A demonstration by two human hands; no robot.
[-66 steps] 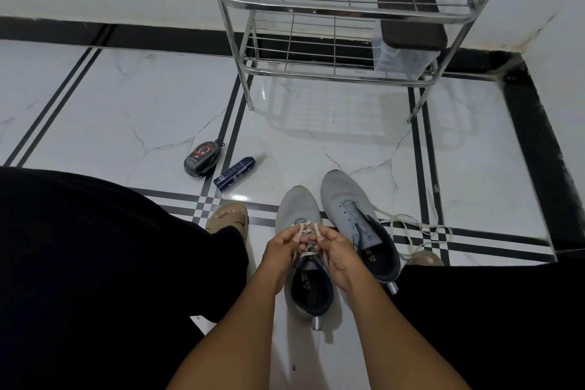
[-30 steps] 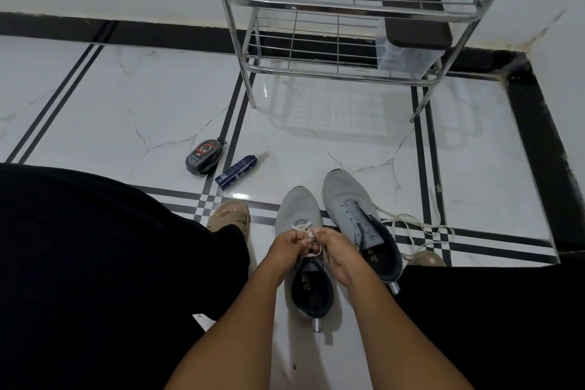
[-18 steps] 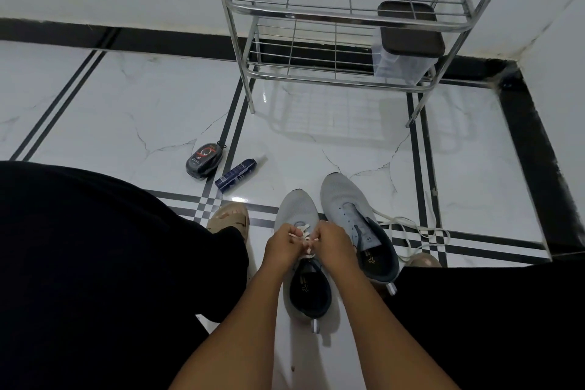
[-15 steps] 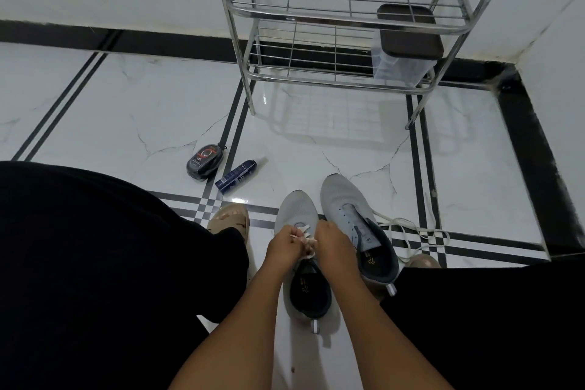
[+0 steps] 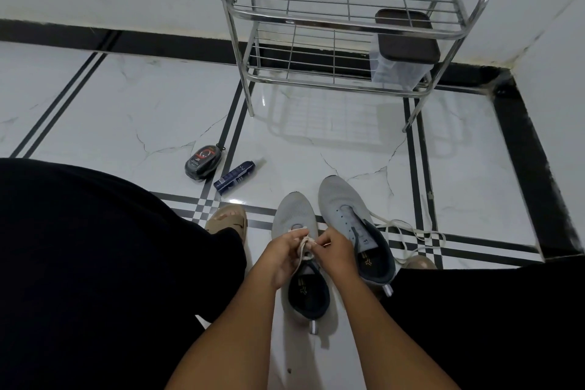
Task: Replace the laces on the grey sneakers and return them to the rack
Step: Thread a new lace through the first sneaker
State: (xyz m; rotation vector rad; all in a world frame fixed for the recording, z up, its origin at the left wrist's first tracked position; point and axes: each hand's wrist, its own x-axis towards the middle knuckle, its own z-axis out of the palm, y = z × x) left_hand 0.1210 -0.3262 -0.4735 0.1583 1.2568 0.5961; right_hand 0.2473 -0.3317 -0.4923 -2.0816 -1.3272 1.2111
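Both hands have drawn slightly apart since half a second ago, when they were pressed knuckle to knuckle over the shoe, and a short run of lace now shows between them. Left hand (image 5: 282, 258) and right hand (image 5: 334, 252) each pinch the pale lace (image 5: 304, 245) with curled fingers, directly above the tongue of the near sneaker (image 5: 294, 212). That lace appears to be looped or knotted between the fingertips, though the detail is too small to confirm.

Near sneaker lies on the floor (image 5: 142, 111) beneath the hands, toe pointing away from the person. Second sneaker (image 5: 340, 196) lies just beside the right hand, touching or nearly touching the first, with no lace through its visible eyelets. A loose lace (image 5: 411, 236) lies in a tangle on the floor beyond the right hand, running from the second sneaker.

Well beyond the hands stands the metal rack (image 5: 348, 22), with a dark-lidded container (image 5: 403, 47) on its lower shelf. Beyond the left hand lie a round black tin (image 5: 202, 161) and a small blue bottle (image 5: 234, 177), near each other. A sandalled foot (image 5: 228, 220) shows just left of the left hand.
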